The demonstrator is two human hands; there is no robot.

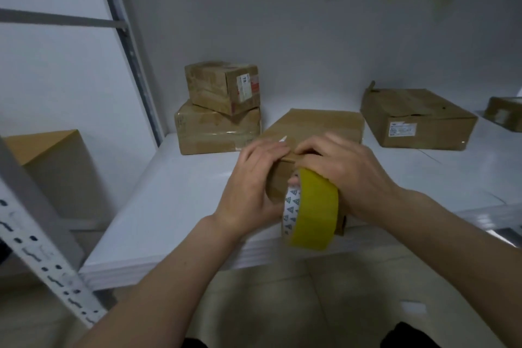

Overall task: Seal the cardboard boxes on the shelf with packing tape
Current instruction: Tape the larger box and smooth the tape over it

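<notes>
Hands [255, 186] at upright tape roll [313, 209]

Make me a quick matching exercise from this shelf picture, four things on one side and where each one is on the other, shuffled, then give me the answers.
Things:
1. yellow tape roll
2. small labelled box
3. flat box with a white label
4. box being taped

Places:
A. stacked on top of another box, back left of the shelf
B. alone, at the right of the shelf
C. at the shelf's front edge, between the two hands
D. centre of the shelf, under the fingers of both hands

Pairs: 1-C, 2-A, 3-B, 4-D
</notes>
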